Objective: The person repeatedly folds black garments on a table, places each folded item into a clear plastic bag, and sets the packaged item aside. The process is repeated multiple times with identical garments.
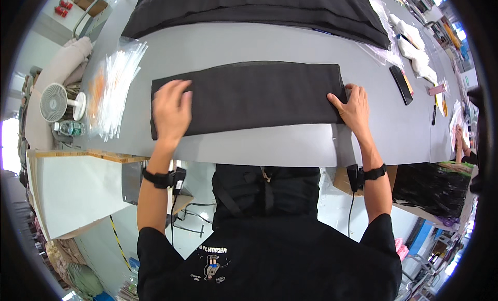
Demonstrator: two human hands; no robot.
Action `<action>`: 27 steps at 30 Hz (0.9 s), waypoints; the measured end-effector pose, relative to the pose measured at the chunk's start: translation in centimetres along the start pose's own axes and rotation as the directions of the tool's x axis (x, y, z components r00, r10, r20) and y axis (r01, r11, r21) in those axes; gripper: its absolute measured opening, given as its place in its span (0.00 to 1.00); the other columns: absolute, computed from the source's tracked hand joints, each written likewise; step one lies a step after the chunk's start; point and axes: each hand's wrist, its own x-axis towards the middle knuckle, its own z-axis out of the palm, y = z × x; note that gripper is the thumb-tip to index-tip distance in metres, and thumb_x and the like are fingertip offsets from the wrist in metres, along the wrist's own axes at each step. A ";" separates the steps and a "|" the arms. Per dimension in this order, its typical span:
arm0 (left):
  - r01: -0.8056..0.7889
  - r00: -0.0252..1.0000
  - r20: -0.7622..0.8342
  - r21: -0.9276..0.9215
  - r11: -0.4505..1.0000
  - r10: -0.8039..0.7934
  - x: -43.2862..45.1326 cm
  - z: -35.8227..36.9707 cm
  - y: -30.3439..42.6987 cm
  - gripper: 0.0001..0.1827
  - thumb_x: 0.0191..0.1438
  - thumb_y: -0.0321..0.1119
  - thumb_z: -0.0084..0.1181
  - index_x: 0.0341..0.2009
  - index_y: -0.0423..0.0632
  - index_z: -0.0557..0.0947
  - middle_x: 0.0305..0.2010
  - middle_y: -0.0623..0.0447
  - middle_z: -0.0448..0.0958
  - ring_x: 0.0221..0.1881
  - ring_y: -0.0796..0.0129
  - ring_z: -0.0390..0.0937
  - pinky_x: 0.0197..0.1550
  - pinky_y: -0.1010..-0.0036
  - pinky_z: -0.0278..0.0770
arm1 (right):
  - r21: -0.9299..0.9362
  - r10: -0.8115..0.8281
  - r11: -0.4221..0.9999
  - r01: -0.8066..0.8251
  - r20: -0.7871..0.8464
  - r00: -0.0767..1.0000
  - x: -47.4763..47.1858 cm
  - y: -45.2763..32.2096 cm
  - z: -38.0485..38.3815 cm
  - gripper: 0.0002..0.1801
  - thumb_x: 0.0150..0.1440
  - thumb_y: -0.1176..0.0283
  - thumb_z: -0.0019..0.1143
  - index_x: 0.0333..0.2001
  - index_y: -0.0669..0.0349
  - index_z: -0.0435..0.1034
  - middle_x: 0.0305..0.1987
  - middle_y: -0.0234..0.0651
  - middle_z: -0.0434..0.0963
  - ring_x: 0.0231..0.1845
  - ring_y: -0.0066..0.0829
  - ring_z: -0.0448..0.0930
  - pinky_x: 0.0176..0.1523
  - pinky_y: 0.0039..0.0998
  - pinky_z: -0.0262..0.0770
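Note:
A folded length of black cloth lies flat across the grey table in front of me. My left hand is over the cloth's left end, slightly blurred, thumb apart from the fingers. Nothing shows in it, and whether it touches the cloth is unclear. At the right end, my right hand has its thumb on top of the cloth and its fingers around the short edge. Beyond lies a larger spread of black fabric, with a blue pen at its near edge.
Left on the table are clear plastic bags, a small white fan and a plastic bottle. To the right lie a black phone, white cloth bundles, yellow scissors and a marker. Another person's hand shows far right.

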 end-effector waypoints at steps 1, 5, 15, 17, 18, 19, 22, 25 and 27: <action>-0.042 0.996 0.072 -0.088 0.995 0.048 0.4 1.2 1.6 0.21 0.58 0.34 0.67 0.57 0.51 0.85 0.58 0.48 0.81 0.60 0.48 0.77 0.65 0.57 0.73 | -0.075 -0.014 0.997 0.017 0.033 0.999 -0.6 0.3 -0.1 0.33 0.60 0.43 0.67 0.42 0.69 0.76 0.58 0.50 0.77 0.53 0.47 0.79 0.51 0.47 0.76; -0.281 0.889 0.340 -0.118 0.952 0.305 1.5 6.1 7.8 0.35 0.63 0.55 0.60 0.71 0.55 0.75 0.77 0.43 0.65 0.78 0.44 0.60 0.79 0.43 0.52 | -0.007 0.160 0.986 -0.164 0.250 0.955 -0.2 0.7 -1.1 0.31 0.63 0.46 0.65 0.37 0.71 0.75 0.39 0.50 0.83 0.38 0.53 0.80 0.44 0.44 0.75; -0.075 0.891 0.426 -0.200 0.977 0.156 0.4 7.6 15.1 0.39 0.63 0.60 0.59 0.72 0.53 0.73 0.80 0.35 0.56 0.80 0.37 0.52 0.75 0.28 0.45 | 0.950 -0.155 0.281 -0.136 0.185 0.970 3.3 -12.0 -11.7 0.17 0.71 0.64 0.60 0.54 0.68 0.78 0.44 0.31 0.85 0.40 0.17 0.83 0.46 0.20 0.80; -0.071 0.967 0.211 -0.316 0.946 0.143 0.4 5.8 13.8 0.30 0.64 0.51 0.62 0.65 0.47 0.80 0.75 0.34 0.65 0.75 0.38 0.63 0.74 0.39 0.60 | 0.912 -0.267 0.382 -0.148 0.262 0.928 3.0 -16.2 -10.6 0.18 0.70 0.66 0.61 0.55 0.70 0.77 0.38 0.32 0.86 0.38 0.17 0.82 0.41 0.22 0.78; -0.023 0.991 0.109 -0.444 0.896 0.080 0.2 4.6 12.8 0.26 0.65 0.47 0.61 0.59 0.42 0.83 0.70 0.32 0.71 0.68 0.38 0.71 0.68 0.51 0.71 | 0.857 -0.308 0.494 -0.144 0.328 0.893 2.5 -18.2 -9.6 0.18 0.69 0.67 0.61 0.55 0.71 0.76 0.36 0.34 0.86 0.36 0.19 0.81 0.40 0.25 0.78; 0.083 0.994 0.100 -0.450 0.889 -0.042 -0.3 3.3 11.8 0.24 0.69 0.47 0.56 0.56 0.39 0.84 0.63 0.32 0.77 0.61 0.36 0.76 0.64 0.56 0.76 | 0.859 -0.436 0.511 -0.041 0.300 0.848 1.7 -20.1 -8.4 0.18 0.69 0.68 0.61 0.55 0.73 0.75 0.34 0.37 0.86 0.34 0.22 0.81 0.39 0.28 0.78; 0.657 0.732 0.488 -0.690 0.304 -0.475 -1.3 -1.0 6.8 0.49 0.73 0.70 0.23 0.57 0.35 0.82 0.54 0.45 0.83 0.54 0.63 0.83 0.59 0.66 0.80 | 0.934 -0.727 0.349 -0.079 0.323 0.606 -1.8 -24.6 -4.8 0.28 0.69 0.69 0.60 0.68 0.71 0.64 0.52 0.48 0.83 0.48 0.32 0.84 0.53 0.34 0.81; 0.665 0.674 0.602 -0.747 -0.002 -0.429 -2.2 -2.0 2.9 0.49 0.72 0.73 0.28 0.58 0.36 0.81 0.53 0.48 0.83 0.54 0.67 0.81 0.58 0.70 0.78 | 0.906 -0.804 0.378 -0.190 0.423 0.418 -5.0 -25.4 -2.6 0.39 0.70 0.69 0.60 0.78 0.62 0.52 0.71 0.52 0.72 0.64 0.42 0.81 0.64 0.38 0.81; 0.756 0.650 0.580 -0.563 0.335 -0.491 -3.1 -1.7 1.2 0.29 0.72 0.49 0.55 0.64 0.37 0.77 0.58 0.48 0.81 0.56 0.68 0.78 0.60 0.71 0.76 | 0.942 -0.786 0.336 -0.011 0.287 0.547 -5.9 -23.7 -1.9 0.30 0.68 0.73 0.60 0.72 0.63 0.65 0.69 0.51 0.75 0.63 0.45 0.81 0.61 0.39 0.83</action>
